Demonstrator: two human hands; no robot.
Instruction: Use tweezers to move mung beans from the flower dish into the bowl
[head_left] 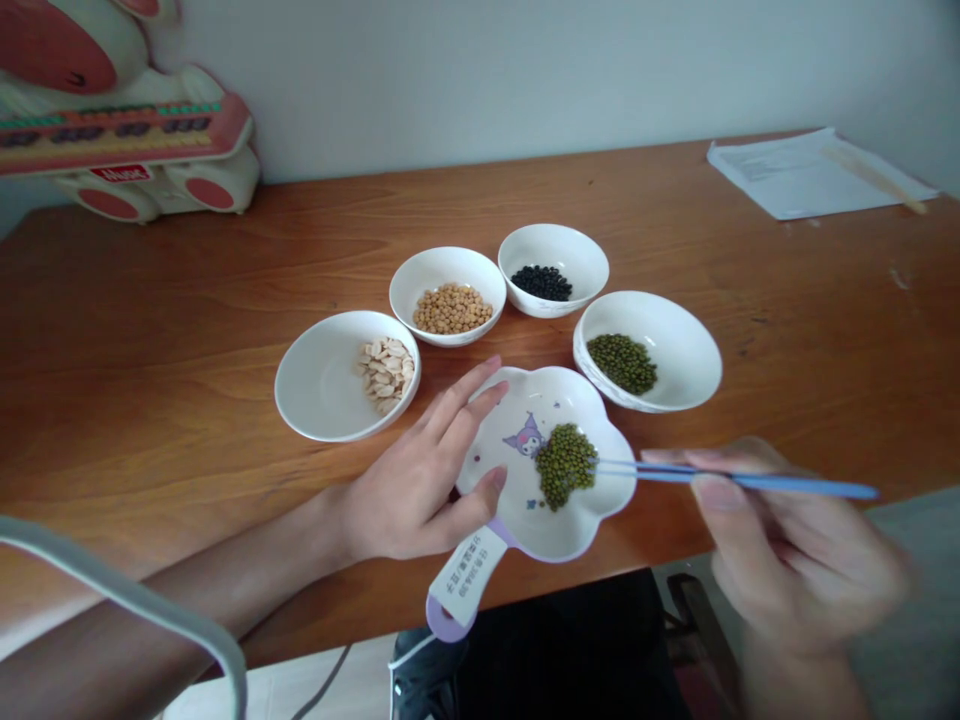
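Note:
A white flower-shaped dish (499, 465) with a purple rim and a cartoon print sits at the table's front edge, a pile of green mung beans (564, 462) inside. My left hand (431, 465) lies over the dish's left side, fingers spread and thumb reaching across the rim. In my right hand (802, 545), pinched between thumb and fingers, is a pair of slim blue chopsticks (810, 486). Their thin tips touch the right side of the bean pile; whether a bean is between them, I cannot tell. A printed label (471, 575) covers part of the dish's handle.
Several white bowls arc behind the dish: one with pale flat seeds (386, 375), one with soybeans (452, 308), one with black beans (541, 283), one with mung beans (622, 362). A toy keyboard (127, 140) stands back left, paper (810, 175) back right. A grey cable-like tube (150, 600) crosses lower left.

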